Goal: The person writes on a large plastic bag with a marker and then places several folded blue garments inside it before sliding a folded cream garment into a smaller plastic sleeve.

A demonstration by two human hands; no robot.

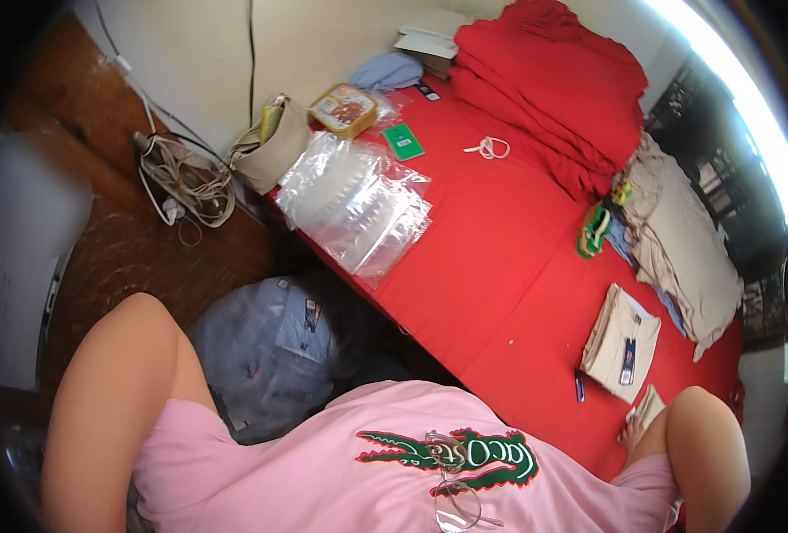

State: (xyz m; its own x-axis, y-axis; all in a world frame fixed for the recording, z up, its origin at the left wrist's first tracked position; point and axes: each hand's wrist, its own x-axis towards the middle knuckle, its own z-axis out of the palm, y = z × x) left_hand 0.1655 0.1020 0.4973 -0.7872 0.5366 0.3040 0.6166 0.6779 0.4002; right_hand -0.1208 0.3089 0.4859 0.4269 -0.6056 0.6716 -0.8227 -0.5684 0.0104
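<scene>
My left arm is bent at the lower left, and its hand is out of the picture. At the lower right, my right hand (630, 433) shows only in part beside my bent arm. Its fingers are at a piece of beige cloth (649, 407) and seem closed on it; most of the hand is hidden. Just beyond lies a folded beige garment (614, 336) with a dark blue tag (628, 361). A small blue pen-like object (579, 386) rests beside that garment on the red bedspread (491, 266).
Clear plastic bags (349, 200) lie at the bed's left edge, near a fabric bag (274, 147), a food tub (344, 110) and a green card (403, 141). A red cloth heap (545, 80) and beige clothes (682, 240) lie beyond. Bagged blue garments (265, 346) and cables (194, 182) are on the floor.
</scene>
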